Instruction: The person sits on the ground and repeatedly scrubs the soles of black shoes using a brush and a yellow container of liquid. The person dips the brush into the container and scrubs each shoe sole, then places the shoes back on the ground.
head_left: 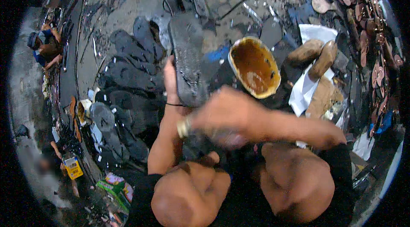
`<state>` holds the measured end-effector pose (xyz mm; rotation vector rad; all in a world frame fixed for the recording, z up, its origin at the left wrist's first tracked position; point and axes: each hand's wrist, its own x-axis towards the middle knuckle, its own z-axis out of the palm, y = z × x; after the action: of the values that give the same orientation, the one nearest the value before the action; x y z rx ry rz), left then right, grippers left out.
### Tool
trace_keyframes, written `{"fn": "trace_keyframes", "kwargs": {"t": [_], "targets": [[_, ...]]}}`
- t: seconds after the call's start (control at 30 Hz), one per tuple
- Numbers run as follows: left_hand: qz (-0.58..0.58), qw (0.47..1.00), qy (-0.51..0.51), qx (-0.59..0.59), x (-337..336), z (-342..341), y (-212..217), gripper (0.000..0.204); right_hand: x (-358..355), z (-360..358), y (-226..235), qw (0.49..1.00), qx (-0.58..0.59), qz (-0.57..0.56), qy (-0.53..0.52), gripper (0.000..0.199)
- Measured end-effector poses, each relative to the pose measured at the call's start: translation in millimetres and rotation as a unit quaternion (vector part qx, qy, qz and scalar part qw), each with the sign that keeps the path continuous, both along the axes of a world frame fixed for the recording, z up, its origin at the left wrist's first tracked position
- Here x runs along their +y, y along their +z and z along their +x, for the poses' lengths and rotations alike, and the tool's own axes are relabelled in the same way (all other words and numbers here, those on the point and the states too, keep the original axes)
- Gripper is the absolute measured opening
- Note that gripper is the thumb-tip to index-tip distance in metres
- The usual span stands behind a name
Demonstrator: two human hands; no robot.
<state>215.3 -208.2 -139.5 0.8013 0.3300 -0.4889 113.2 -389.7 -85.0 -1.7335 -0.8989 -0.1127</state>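
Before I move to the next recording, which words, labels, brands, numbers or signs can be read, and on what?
Yellow rectangular item at far left: printed marks visible, not copied here.
Green-and-pink package, lower left: too blurred to read.
Dark sole in the left hand: no readable text.
Yellow-rimmed container: none visible.

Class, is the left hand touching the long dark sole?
Touching: the head view shows the left hand against the dark sole along its left edge, no gap visible.

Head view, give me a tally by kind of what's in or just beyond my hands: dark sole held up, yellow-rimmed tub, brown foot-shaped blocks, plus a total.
Held dark sole: 1
Yellow-rimmed tub: 1
Brown foot-shaped blocks: 2
Total: 4
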Motion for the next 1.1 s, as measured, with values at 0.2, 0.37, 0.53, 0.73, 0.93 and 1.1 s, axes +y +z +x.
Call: {"fn": "trace_keyframes", "kwargs": {"t": [0.2,0.37,0.53,0.73,0.93,1.1], "targets": [[0.115,0.993,-0.032,-0.025,-65.7,117.8,-48.1,0.020,-56.6,-28.5,-13.4,0.950,0.160,-0.073,-0.256,0.023],[0.165,0.984,0.006,-0.072,-170.0,241.9,-178.8,0.026,-88.8,-57.3,-26.3,0.888,0.306,-0.082,-0.334,0.017],[0.556,0.766,0.106,-0.305,-151.7,211.2,-163.3,0.031,-96.8,-60.4,-49.2,0.823,0.363,-0.061,-0.433,0.020],[0.921,0.350,0.023,-0.171,88.9,169.6,-139.5,0.052,-98.0,-4.7,-92.4,0.883,0.060,-0.205,-0.417,0.022],[0.660,0.694,0.008,-0.288,172.9,86.9,-119.1,0.049,-103.2,-19.6,-54.8,0.840,0.067,-0.270,-0.466,0.029],[0.579,0.764,-0.229,-0.170,125.6,-132.4,-56.6,0.039,-112.2,-62.2,-61.6,0.785,0.266,-0.460,-0.319,0.035]]}}
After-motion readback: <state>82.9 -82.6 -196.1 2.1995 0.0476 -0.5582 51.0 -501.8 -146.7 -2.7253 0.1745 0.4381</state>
